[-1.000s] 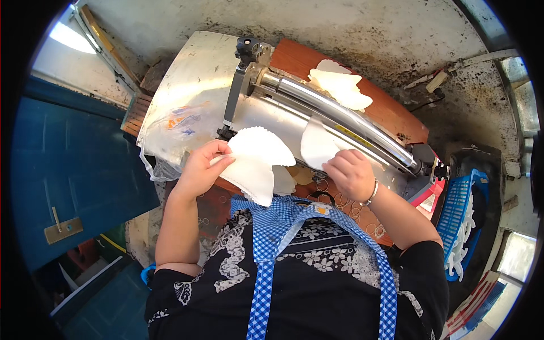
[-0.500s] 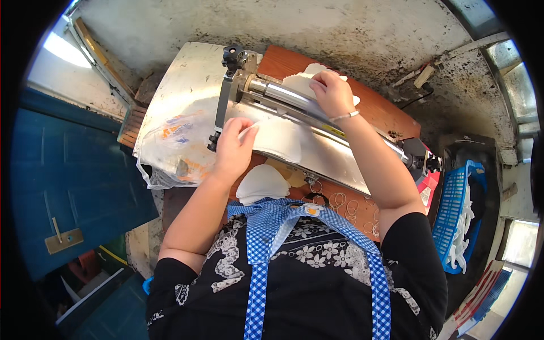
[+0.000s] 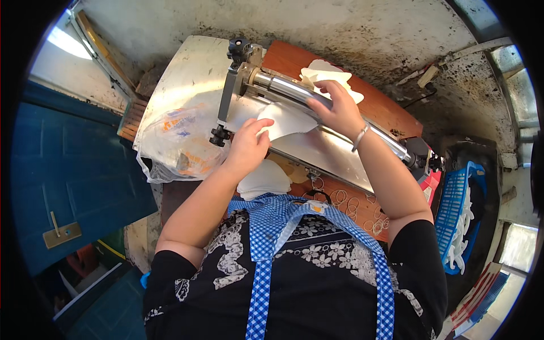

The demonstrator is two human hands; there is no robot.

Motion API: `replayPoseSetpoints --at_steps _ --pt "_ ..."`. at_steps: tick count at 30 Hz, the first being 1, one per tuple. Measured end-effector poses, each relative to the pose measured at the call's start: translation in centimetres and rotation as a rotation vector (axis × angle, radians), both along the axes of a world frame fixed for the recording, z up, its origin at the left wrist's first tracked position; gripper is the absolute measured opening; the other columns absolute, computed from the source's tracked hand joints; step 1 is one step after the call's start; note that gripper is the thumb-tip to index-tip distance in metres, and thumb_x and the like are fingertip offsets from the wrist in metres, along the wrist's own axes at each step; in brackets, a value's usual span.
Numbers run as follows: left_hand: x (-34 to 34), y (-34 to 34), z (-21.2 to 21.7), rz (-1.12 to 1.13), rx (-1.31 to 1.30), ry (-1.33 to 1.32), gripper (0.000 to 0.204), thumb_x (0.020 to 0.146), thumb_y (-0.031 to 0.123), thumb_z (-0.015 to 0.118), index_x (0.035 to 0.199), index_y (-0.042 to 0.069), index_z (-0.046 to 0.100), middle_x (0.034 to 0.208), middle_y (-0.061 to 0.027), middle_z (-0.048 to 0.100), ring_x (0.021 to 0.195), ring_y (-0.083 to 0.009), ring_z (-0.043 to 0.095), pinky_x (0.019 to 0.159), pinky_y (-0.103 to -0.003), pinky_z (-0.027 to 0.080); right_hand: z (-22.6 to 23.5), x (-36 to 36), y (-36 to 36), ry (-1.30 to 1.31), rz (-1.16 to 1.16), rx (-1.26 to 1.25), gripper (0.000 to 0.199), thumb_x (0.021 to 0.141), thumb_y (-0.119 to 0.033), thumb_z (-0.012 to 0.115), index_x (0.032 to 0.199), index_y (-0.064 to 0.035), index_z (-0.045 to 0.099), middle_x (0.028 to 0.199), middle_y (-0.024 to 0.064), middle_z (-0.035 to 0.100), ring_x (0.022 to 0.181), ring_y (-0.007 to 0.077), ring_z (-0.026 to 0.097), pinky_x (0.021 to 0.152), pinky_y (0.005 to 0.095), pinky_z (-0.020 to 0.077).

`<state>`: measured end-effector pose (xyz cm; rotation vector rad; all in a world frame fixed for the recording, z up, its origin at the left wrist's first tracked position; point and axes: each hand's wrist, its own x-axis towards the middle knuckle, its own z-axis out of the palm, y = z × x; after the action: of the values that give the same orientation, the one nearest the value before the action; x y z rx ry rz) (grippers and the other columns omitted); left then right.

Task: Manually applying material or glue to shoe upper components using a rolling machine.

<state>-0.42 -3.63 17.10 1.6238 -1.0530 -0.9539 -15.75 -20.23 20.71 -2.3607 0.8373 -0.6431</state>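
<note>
A roller machine with a long steel roller [image 3: 289, 88] lies slantwise before me, a metal plate [image 3: 340, 156] on its near side. A thin white sheet with a curved edge [image 3: 289, 123] rests on that plate against the rollers. My left hand [image 3: 249, 144] pinches the sheet's near left edge between thumb and fingers. Over the roller lies my right hand [image 3: 343, 113], fingers apart, its fingertips by the roller and nothing visible in its grasp. Behind the rollers, several white cut pieces [image 3: 324, 71] lie loosely heaped. Close to my body sits a stack of white rounded pieces [image 3: 266, 180].
Black knobs [image 3: 220, 135] stick out at the machine's left end. A clear plastic bag [image 3: 184, 141] lies left of it. Several pale rings [image 3: 345, 204] are scattered on the reddish-brown table. At right stands a blue basket [image 3: 453, 198] with white items.
My right hand has come from the white pieces behind the machine back over the roller, its pinch loosened. The sheet at my left hand now lies tilted differently, nearer the rollers.
</note>
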Motion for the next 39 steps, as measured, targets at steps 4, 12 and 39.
replayPoseSetpoints --at_steps 4,12,39 --pt "0.4 -3.1 -1.8 0.014 -0.187 -0.373 0.025 0.082 0.003 0.052 0.106 0.001 0.056 0.098 -0.0133 0.054 0.087 -0.0225 0.056 0.072 -0.03 0.046 -0.1 4.6 -3.5 0.515 -0.145 0.311 0.031 0.081 -0.033 0.055 0.084 -0.0046 0.066 0.093 0.0159 0.061 0.084 0.0305 0.057 0.08 0.0379 0.0424" --pt "0.2 7.4 -7.7 -0.005 -0.145 -0.631 0.028 0.072 0.008 0.063 0.098 0.003 0.055 0.091 -0.0124 0.056 0.087 -0.0285 0.053 0.076 -0.037 0.043 1.5 -3.3 6.5 0.083 0.586 -0.696 0.013 0.066 -0.011 0.066 0.077 -0.0077 0.06 0.069 0.0021 0.051 0.065 0.0195 0.051 0.059 0.0307 0.0406" --pt "-0.7 8.9 -6.9 0.059 -0.058 0.346 0.01 0.084 0.009 0.056 0.088 0.001 0.052 0.08 -0.0037 0.06 0.072 -0.0048 0.053 0.064 -0.022 0.044 -2.9 -1.6 11.2 0.127 0.493 0.123 0.05 0.066 -0.016 0.074 0.107 -0.0013 0.049 0.099 0.0125 0.056 0.086 0.0214 0.059 0.072 0.03 0.0496"
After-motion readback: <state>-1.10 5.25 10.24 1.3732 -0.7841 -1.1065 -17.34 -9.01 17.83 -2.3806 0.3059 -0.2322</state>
